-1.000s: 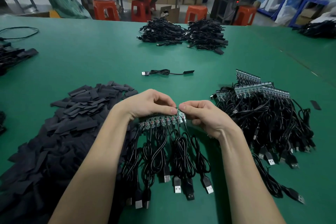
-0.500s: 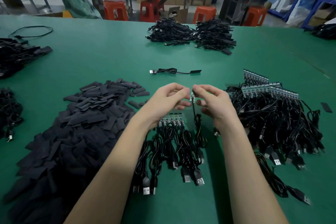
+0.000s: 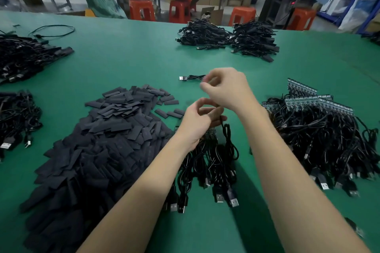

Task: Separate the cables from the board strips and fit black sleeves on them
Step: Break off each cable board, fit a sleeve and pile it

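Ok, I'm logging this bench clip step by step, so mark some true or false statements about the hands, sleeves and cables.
1. The pile of black sleeves lies on the person's left. True.
2. The left hand lies flat and empty on the table. False: its fingers are curled around a cable that hangs down from it.
3. The right hand is farther from the person than the left hand. True.
4. The board strips with cables attached lie on the left. False: they lie on the right.
5. A single cable lies on the green table beyond the hands. True.
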Motion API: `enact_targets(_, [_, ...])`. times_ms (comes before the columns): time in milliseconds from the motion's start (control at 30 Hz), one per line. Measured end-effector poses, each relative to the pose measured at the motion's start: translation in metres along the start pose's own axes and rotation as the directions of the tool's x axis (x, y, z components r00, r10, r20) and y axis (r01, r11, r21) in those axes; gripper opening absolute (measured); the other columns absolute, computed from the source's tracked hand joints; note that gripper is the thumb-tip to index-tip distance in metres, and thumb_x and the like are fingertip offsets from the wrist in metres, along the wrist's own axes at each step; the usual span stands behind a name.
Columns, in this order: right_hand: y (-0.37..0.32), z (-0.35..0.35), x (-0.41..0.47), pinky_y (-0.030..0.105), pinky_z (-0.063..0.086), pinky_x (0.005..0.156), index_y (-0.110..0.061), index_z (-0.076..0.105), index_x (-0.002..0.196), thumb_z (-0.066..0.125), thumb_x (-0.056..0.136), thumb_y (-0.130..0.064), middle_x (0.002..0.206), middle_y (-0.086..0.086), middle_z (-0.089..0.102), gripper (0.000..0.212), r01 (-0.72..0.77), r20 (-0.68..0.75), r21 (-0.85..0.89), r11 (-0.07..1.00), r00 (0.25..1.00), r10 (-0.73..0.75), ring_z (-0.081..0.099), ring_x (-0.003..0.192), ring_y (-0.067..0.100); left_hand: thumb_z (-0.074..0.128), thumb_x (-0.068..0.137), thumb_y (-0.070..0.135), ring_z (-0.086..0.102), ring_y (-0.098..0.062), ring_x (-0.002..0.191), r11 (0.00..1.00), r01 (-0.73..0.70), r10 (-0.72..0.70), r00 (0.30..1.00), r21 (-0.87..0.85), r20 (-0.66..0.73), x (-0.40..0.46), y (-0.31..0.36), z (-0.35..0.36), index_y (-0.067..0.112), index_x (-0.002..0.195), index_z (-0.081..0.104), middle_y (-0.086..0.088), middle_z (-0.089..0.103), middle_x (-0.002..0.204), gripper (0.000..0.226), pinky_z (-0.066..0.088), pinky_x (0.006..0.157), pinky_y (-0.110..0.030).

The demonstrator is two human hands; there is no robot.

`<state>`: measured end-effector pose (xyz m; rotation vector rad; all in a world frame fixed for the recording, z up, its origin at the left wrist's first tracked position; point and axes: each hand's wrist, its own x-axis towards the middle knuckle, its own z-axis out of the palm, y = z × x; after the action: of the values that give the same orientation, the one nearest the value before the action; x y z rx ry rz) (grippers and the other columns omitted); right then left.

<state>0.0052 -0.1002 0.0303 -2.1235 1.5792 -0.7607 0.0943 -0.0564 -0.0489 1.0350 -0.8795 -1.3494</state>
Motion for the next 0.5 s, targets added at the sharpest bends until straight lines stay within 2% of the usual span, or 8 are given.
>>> enact_targets(100, [-0.031, 0.028, 0.023, 0.039, 0.055, 0.09, -0.026, 0.071, 0.104, 0.062, 0.087, -0.023, 0.109, 0.001, 0.071, 0.019, 0.139, 0.273, -0.362, 0.922, 0.961, -0.038, 0.066, 0.1, 0.025, 0.056, 0.092, -0.012, 0.062, -0.004, 0.052, 0.998, -0.01, 0.013, 0.999, 0.069, -0.052, -0.001, 0.001, 0.0, 0.007, 0.089, 0.06, 0.004, 0.069, 0.064, 0.02, 0.049, 0.052, -0.015])
enact_targets(133, [-0.037, 0.038, 0.028, 0.041, 0.054, 0.089, -0.023, 0.07, 0.11, 0.061, 0.087, -0.02, 0.113, 0.004, 0.069, 0.025, 0.187, 0.323, -0.445, 0.876, 0.946, -0.038, 0.065, 0.1, 0.028, 0.049, 0.093, -0.013, 0.062, -0.002, 0.054, 0.995, -0.001, 0.008, 0.998, 0.102, -0.063, -0.002, 0.002, 0.0, 0.009, 0.089, 0.059, 0.003, 0.069, 0.066, 0.025, 0.047, 0.05, -0.014])
enact_targets(200, [-0.044, 0.053, 0.033, 0.039, 0.051, 0.08, -0.02, 0.067, 0.118, 0.061, 0.087, -0.018, 0.117, 0.007, 0.065, 0.031, 0.245, 0.402, -0.501, 0.83, 0.915, -0.028, 0.062, 0.095, 0.03, 0.039, 0.1, -0.008, 0.07, -0.012, 0.089, 0.988, 0.062, -0.052, 0.996, 0.139, -0.075, 0.0, 0.001, -0.002, 0.007, 0.111, 0.06, -0.012, 0.071, 0.101, 0.028, 0.052, 0.06, -0.014])
enact_targets(267, [-0.047, 0.06, 0.036, 0.038, 0.046, 0.072, -0.02, 0.066, 0.119, 0.065, 0.087, -0.018, 0.116, 0.007, 0.062, 0.032, 0.264, 0.444, -0.517, 0.814, 0.896, -0.009, 0.058, 0.087, 0.029, 0.033, 0.104, -0.001, 0.054, -0.03, 0.128, 0.977, 0.128, -0.118, 0.991, 0.169, -0.068, 0.003, 0.0, -0.004, 0.0, 0.138, 0.045, -0.023, 0.054, 0.139, 0.036, 0.054, 0.067, -0.012])
enact_targets(333, [-0.046, 0.064, 0.041, 0.036, 0.043, 0.07, -0.018, 0.065, 0.118, 0.069, 0.086, -0.019, 0.109, 0.007, 0.056, 0.033, 0.253, 0.439, -0.531, 0.809, 0.899, 0.007, 0.054, 0.082, 0.028, 0.03, 0.105, 0.0, 0.04, -0.035, 0.138, 0.974, 0.15, -0.139, 0.988, 0.17, -0.071, 0.003, 0.001, -0.003, -0.004, 0.141, 0.038, -0.029, 0.041, 0.149, 0.038, 0.048, 0.065, -0.006])
enact_targets(400, [-0.045, 0.067, 0.044, 0.035, 0.041, 0.066, -0.014, 0.058, 0.112, 0.072, 0.086, -0.02, 0.106, 0.008, 0.048, 0.03, 0.21, 0.427, -0.529, 0.822, 0.903, 0.045, 0.052, 0.077, 0.026, 0.027, 0.105, -0.002, 0.039, -0.036, 0.136, 0.971, 0.16, -0.15, 0.986, 0.179, -0.067, 0.004, 0.001, -0.002, -0.002, 0.134, 0.041, -0.032, 0.039, 0.148, 0.032, 0.045, 0.051, -0.003])
enact_targets(433, [-0.044, 0.068, 0.044, 0.035, 0.039, 0.064, -0.013, 0.054, 0.107, 0.073, 0.087, -0.02, 0.106, 0.008, 0.047, 0.029, 0.196, 0.431, -0.527, 0.827, 0.9, 0.062, 0.051, 0.075, 0.025, 0.027, 0.104, -0.003, 0.047, -0.034, 0.131, 0.973, 0.144, -0.132, 0.988, 0.18, -0.075, 0.004, 0.001, -0.003, 0.0, 0.132, 0.043, -0.032, 0.044, 0.144, 0.032, 0.043, 0.047, -0.005])
enact_targets(500, [-0.044, 0.07, 0.047, 0.036, 0.041, 0.063, -0.013, 0.05, 0.102, 0.073, 0.086, -0.021, 0.108, 0.009, 0.05, 0.029, 0.183, 0.437, -0.512, 0.839, 0.897, 0.071, 0.053, 0.076, 0.025, 0.029, 0.102, -0.005, 0.063, -0.015, 0.093, 0.978, 0.103, -0.093, 0.994, 0.179, -0.066, 0.002, 0.003, -0.003, 0.008, 0.117, 0.047, -0.019, 0.058, 0.116, 0.026, 0.042, 0.045, -0.007])
